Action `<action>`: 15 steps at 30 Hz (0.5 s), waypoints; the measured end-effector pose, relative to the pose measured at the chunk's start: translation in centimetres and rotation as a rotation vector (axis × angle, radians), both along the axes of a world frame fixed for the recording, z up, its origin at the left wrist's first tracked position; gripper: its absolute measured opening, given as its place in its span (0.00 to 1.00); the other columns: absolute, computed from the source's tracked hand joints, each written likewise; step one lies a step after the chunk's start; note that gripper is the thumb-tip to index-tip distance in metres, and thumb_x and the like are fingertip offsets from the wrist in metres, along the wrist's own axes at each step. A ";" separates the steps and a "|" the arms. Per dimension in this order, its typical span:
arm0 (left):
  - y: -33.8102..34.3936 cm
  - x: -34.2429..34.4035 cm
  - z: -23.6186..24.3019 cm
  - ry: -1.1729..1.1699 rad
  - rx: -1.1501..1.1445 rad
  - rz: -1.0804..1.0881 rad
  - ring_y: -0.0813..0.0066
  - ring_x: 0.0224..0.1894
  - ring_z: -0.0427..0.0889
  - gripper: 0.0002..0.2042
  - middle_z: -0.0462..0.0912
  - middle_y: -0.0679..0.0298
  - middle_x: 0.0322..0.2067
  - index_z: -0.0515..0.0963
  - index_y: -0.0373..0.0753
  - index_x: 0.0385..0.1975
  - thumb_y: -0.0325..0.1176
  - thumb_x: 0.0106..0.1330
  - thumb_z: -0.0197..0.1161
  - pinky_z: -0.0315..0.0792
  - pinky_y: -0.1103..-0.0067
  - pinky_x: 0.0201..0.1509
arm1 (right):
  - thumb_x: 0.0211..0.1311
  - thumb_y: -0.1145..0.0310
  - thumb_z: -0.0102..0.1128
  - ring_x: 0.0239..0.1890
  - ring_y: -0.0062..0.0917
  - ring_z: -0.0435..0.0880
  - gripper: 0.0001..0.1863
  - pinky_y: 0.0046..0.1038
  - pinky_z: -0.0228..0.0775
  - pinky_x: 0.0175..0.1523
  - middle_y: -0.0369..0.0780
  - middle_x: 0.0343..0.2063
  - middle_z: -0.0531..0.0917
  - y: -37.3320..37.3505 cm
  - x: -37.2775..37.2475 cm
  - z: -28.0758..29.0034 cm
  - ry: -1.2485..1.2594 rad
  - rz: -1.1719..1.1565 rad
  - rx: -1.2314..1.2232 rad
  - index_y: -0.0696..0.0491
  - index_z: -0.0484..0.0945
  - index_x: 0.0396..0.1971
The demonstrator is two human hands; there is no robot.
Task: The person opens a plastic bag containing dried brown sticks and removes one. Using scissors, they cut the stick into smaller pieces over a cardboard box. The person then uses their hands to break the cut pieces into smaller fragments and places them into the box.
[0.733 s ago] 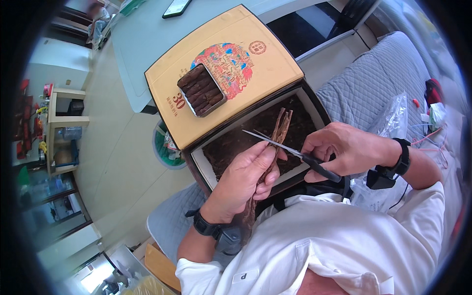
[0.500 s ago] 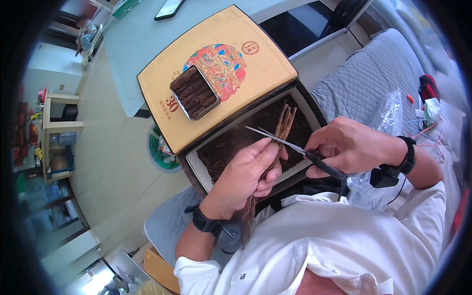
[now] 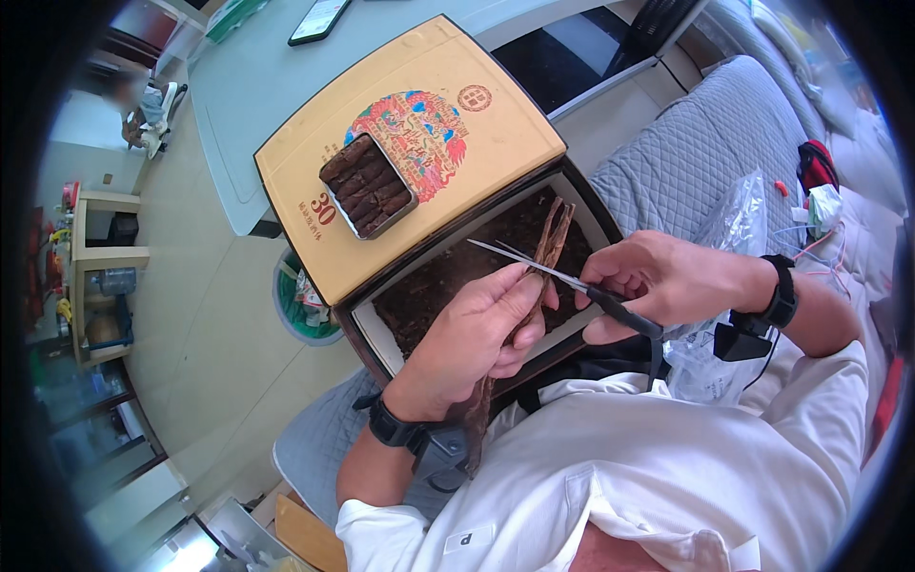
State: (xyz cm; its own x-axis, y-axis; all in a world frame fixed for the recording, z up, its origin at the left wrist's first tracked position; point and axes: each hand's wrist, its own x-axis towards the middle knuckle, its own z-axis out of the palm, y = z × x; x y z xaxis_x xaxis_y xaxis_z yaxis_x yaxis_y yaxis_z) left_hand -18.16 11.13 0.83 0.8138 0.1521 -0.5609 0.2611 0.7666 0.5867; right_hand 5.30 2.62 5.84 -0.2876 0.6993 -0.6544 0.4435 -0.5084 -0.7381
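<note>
My left hand (image 3: 475, 326) is closed around a bundle of dried brown leaf (image 3: 551, 250), which looks like tobacco. Its split upper ends stick up past my fingers, and a ragged tail hangs below the hand. In my right hand (image 3: 672, 281) are black-handled scissors (image 3: 621, 310). Their slightly parted blades cross the bundle just above my left fingertips. Beneath both hands sits an open box (image 3: 367, 338) holding dark brown crumbled material (image 3: 429, 286). On its yellow lid (image 3: 419, 71) rests a small metal tin (image 3: 405, 212) filled with short dark brown rolls (image 3: 362, 181).
A phone (image 3: 319, 21) lies on the pale table (image 3: 238, 105) behind the lid. A green bin (image 3: 303, 315) stands on the floor at left. To the right are a grey quilted seat (image 3: 705, 133) and a clear plastic bag (image 3: 734, 219). Another person (image 3: 148, 110) is far left.
The whole view has shifted slightly, moving the box and lid a little left. Both hands keep their hold, with the scissors still across the leaf bundle.
</note>
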 end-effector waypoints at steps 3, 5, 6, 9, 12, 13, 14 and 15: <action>0.2 0.1 0.2 0.008 0.013 -0.029 0.90 0.18 0.56 0.14 0.65 0.75 0.22 0.73 0.39 0.43 0.42 0.84 0.47 0.53 0.88 0.19 | 0.59 0.59 0.76 0.22 0.13 0.69 0.21 0.22 0.59 0.26 0.32 0.19 0.77 0.0 -0.3 0.0 -0.021 -0.002 -0.018 0.62 0.82 0.39; 0.3 0.2 0.1 0.001 0.002 -0.035 0.90 0.19 0.56 0.14 0.65 0.75 0.22 0.73 0.38 0.43 0.43 0.84 0.47 0.54 0.88 0.19 | 0.58 0.62 0.75 0.21 0.13 0.70 0.18 0.22 0.60 0.26 0.33 0.18 0.77 -0.3 -0.2 -0.3 -0.040 -0.019 0.010 0.63 0.82 0.36; 0.3 0.3 0.0 -0.005 -0.008 -0.034 0.90 0.19 0.56 0.14 0.65 0.75 0.22 0.73 0.38 0.43 0.43 0.84 0.47 0.54 0.88 0.19 | 0.57 0.62 0.73 0.20 0.16 0.71 0.16 0.24 0.61 0.26 0.34 0.17 0.77 -0.4 -0.2 -0.5 -0.053 -0.026 0.043 0.62 0.83 0.33; 0.3 0.5 -0.4 -0.007 -0.049 -0.029 0.90 0.18 0.56 0.15 0.65 0.75 0.22 0.73 0.38 0.43 0.44 0.83 0.48 0.54 0.88 0.19 | 0.58 0.63 0.69 0.19 0.21 0.73 0.14 0.28 0.65 0.26 0.37 0.15 0.78 -0.8 -0.2 -0.6 -0.075 -0.043 0.107 0.62 0.84 0.25; 0.3 0.7 -1.1 0.003 -0.079 -0.019 0.90 0.18 0.56 0.15 0.65 0.75 0.22 0.74 0.38 0.44 0.44 0.83 0.48 0.54 0.88 0.19 | 0.58 0.66 0.69 0.18 0.20 0.77 0.12 0.25 0.67 0.25 0.37 0.16 0.80 -0.8 -0.1 -0.6 -0.053 -0.070 0.072 0.62 0.85 0.25; 0.4 0.8 -1.4 0.007 -0.087 -0.015 0.90 0.18 0.56 0.15 0.66 0.75 0.22 0.74 0.37 0.44 0.44 0.83 0.48 0.54 0.88 0.19 | 0.59 0.67 0.68 0.18 0.19 0.78 0.12 0.24 0.68 0.24 0.37 0.16 0.81 -0.9 -0.1 -0.6 -0.037 -0.091 0.040 0.62 0.85 0.25; 0.5 0.9 -1.6 0.002 -0.100 -0.027 0.90 0.18 0.56 0.15 0.66 0.74 0.22 0.74 0.37 0.44 0.44 0.83 0.48 0.54 0.88 0.19 | 0.59 0.68 0.68 0.17 0.18 0.79 0.11 0.23 0.68 0.23 0.36 0.16 0.82 -0.9 -0.2 -0.6 -0.022 -0.113 0.008 0.62 0.85 0.26; 0.7 1.0 -1.7 -0.003 -0.113 -0.039 0.90 0.18 0.56 0.15 0.66 0.74 0.22 0.74 0.37 0.44 0.44 0.83 0.48 0.54 0.88 0.19 | 0.59 0.68 0.68 0.17 0.18 0.80 0.11 0.22 0.69 0.23 0.36 0.16 0.82 -0.9 -0.1 -0.7 -0.023 -0.114 0.012 0.62 0.85 0.25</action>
